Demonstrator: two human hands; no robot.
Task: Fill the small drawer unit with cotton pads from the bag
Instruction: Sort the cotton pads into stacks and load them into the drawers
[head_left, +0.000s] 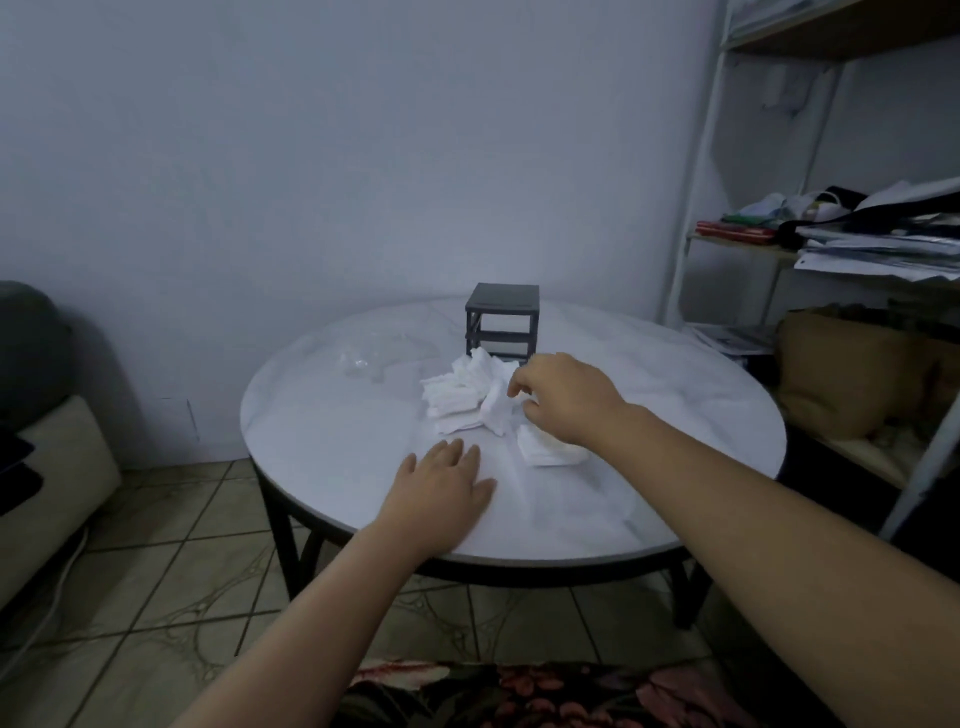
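Note:
A small dark grey drawer unit (502, 322) stands at the back of the round white table (675, 395); its slots look bare, with no drawers in view. In front of it lies a loose heap of white cotton pads (462, 395), with a neater stack (545, 449) to the right under my forearm. An empty-looking clear plastic bag (374, 358) lies crumpled to the left of the unit. My right hand (563, 397) hovers over the heap with fingers curled, pinching at the pads. My left hand (441, 486) rests flat on the table, fingers spread.
A white metal shelf (696, 208) piled with papers and clothes stands to the right, with a tan cushion (841, 374) lower down. A sofa (47, 441) sits on the left. The floor is tiled.

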